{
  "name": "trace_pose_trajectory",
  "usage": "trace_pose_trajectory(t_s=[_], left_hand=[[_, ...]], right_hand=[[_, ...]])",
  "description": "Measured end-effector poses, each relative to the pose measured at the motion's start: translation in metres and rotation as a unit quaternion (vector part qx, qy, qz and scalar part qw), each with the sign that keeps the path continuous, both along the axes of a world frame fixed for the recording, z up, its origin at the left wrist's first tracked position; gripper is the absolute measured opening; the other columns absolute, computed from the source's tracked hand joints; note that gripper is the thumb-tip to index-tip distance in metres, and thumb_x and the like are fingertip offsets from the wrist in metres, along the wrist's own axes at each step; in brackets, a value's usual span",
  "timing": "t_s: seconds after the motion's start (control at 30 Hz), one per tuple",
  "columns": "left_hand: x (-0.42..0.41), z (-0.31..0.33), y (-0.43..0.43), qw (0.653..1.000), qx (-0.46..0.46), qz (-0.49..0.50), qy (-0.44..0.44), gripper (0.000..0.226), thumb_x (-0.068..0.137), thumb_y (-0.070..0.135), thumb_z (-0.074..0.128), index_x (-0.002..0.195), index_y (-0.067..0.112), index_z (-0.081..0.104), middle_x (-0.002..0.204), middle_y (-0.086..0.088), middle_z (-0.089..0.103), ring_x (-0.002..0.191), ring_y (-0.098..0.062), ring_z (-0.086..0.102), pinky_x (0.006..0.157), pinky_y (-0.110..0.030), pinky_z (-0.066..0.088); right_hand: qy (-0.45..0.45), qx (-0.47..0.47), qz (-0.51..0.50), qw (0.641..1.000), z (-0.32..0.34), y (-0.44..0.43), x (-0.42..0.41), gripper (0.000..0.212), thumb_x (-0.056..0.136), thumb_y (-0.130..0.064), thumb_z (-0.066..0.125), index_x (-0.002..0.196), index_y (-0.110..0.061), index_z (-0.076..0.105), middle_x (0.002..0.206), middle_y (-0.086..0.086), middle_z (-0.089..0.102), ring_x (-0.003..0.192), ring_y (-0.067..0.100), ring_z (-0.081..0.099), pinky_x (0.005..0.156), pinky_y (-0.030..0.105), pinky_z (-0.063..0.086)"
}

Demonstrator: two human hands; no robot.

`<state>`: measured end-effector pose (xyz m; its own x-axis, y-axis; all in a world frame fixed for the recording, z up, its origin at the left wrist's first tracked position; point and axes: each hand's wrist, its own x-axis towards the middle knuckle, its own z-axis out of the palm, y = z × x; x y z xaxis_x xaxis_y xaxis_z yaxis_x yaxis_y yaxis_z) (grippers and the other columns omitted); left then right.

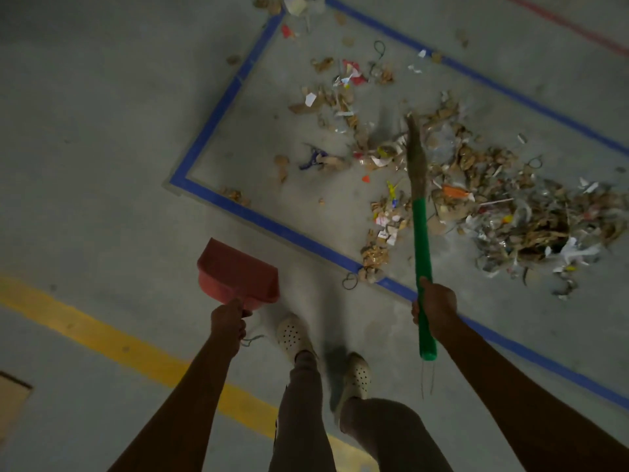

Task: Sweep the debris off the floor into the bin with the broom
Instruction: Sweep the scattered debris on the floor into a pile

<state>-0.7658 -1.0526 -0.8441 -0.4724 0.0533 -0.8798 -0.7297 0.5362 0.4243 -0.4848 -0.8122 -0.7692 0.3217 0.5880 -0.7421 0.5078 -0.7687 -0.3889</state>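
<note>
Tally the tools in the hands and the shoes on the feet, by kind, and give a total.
Broom: 1, held in the right hand
Dustpan: 1, held in the left hand
Shoes: 2
Total: 4

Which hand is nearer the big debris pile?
Right. The right hand, gripping the broom, is just short of the pile, to its left; the left hand, holding the dustpan, is much farther left.
</note>
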Motion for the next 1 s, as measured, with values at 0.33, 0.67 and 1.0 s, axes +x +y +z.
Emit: trace_pose_trajectory(t_s=[0.33, 0.67, 1.0], left_hand=[[-0.009, 0.003, 0.038, 0.999, -0.02, -0.002, 0.025, 0.028, 0.1, 0.016, 0.052, 0.076, 0.003, 0.05, 0.075, -0.016, 0.056, 0.026, -0.005, 0.027, 0.035, -0.01, 0.02], [0.02, 0.014, 0.052, 0.998, -0.026, 0.041, 0.026, 0.022, 0.098, 0.024, 0.06, 0.087, 0.005, 0.057, 0.075, -0.012, 0.058, 0.033, -0.007, 0.03, 0.036, -0.016, 0.023], [0.041, 0.016, 0.086, 0.999, -0.022, -0.001, 0.025, 0.025, 0.098, 0.025, 0.06, 0.084, 0.005, 0.057, 0.074, -0.012, 0.057, 0.032, -0.007, 0.028, 0.036, -0.016, 0.021]], right_hand=[[0.034, -0.048, 0.305, 0.951, -0.01, -0.042, -0.038, 0.028, 0.102, -0.038, 0.048, 0.097, -0.014, 0.061, 0.074, 0.007, 0.063, 0.051, 0.013, 0.055, 0.042, 0.022, 0.045], [0.08, -0.216, 0.31, 0.922, -0.084, -0.008, -0.084, 0.028, 0.1, -0.033, 0.052, 0.101, -0.005, 0.051, 0.07, 0.008, 0.058, 0.047, 0.015, 0.052, 0.042, 0.025, 0.04], [0.053, -0.089, 0.03, 0.994, -0.081, 0.104, -0.005, 0.03, 0.101, -0.031, 0.052, 0.098, -0.002, 0.059, 0.067, 0.009, 0.058, 0.05, 0.019, 0.053, 0.051, 0.032, 0.049]])
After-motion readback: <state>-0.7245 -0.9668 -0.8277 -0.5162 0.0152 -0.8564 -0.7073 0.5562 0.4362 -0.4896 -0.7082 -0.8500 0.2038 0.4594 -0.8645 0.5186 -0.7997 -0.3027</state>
